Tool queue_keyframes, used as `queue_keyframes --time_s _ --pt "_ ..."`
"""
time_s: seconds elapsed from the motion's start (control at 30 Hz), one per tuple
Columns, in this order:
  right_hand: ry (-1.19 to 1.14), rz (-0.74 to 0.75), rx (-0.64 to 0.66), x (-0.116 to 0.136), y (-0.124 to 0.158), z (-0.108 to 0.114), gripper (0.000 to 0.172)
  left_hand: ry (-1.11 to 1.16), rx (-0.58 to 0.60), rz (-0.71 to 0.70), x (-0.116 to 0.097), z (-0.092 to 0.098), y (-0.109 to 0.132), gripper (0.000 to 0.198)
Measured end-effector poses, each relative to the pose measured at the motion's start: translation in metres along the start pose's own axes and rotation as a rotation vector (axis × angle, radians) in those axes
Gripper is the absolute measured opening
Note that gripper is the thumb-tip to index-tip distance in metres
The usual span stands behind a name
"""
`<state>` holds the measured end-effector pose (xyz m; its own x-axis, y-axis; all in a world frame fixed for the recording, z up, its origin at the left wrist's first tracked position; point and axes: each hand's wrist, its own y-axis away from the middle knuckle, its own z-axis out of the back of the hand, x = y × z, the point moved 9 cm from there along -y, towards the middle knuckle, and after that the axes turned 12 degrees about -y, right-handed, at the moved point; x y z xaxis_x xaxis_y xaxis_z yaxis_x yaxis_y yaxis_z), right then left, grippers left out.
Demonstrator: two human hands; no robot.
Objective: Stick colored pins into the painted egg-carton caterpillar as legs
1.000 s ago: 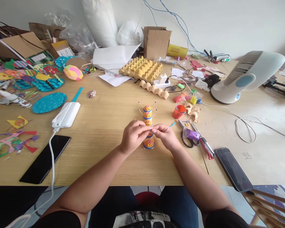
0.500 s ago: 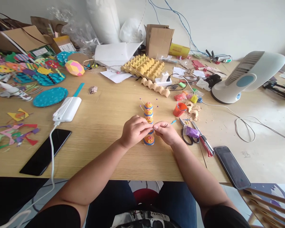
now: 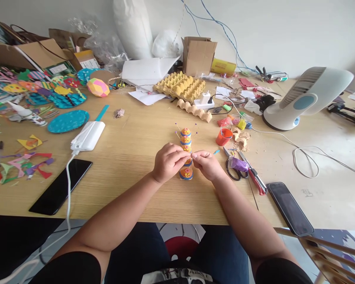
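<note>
A row of painted egg-carton cups point(image 3: 186, 173), orange with blue rims and small pink and yellow decorations, runs away from me along the table. Thin sticks with purple tips stand out on both sides of its far end. Over the middle of the row, my left hand point(image 3: 170, 161) and my right hand point(image 3: 207, 163) meet fingertip to fingertip. Both are closed in a pinch; whatever lies between the fingers is too small to make out. The hands hide part of the cups beneath them.
At right lie an orange cup point(image 3: 224, 137), scissors point(image 3: 236, 173), a purple packet point(image 3: 239, 164), a red utility knife point(image 3: 257, 182) and a phone point(image 3: 290, 209). A white fan point(image 3: 301, 98) stands behind. A power bank point(image 3: 88, 136) and another phone point(image 3: 60, 187) are left; egg trays point(image 3: 180, 85) lie behind.
The camera view has shifted slightly, bringing more of the left side into sight. Both hands stay pinched together over the row, with hardly any movement.
</note>
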<state>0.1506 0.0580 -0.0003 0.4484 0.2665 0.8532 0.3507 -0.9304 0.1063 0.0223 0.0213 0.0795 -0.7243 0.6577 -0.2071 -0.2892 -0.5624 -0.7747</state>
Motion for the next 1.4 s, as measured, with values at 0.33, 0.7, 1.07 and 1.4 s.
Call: queue_keyframes --time_s 0.33,0.7,1.07,1.4 --pt "0.096 0.187 -0.181 0.010 0.001 0.014 0.033 0.131 0.013 0.118 0.007 -0.003 -0.002 0.008" --pt "-0.075 0.187 -0.045 0.016 -0.004 0.005 0.050 0.614 0.156 0.572 0.040 -0.034 0.012 0.024" --pt "-0.151 0.121 -0.018 0.010 -0.003 0.002 0.038 0.753 0.205 0.676 0.043 -0.048 0.022 0.027" --pt "-0.209 0.049 0.011 0.007 -0.006 0.004 0.050 0.760 0.180 0.724 0.046 -0.049 0.025 0.030"
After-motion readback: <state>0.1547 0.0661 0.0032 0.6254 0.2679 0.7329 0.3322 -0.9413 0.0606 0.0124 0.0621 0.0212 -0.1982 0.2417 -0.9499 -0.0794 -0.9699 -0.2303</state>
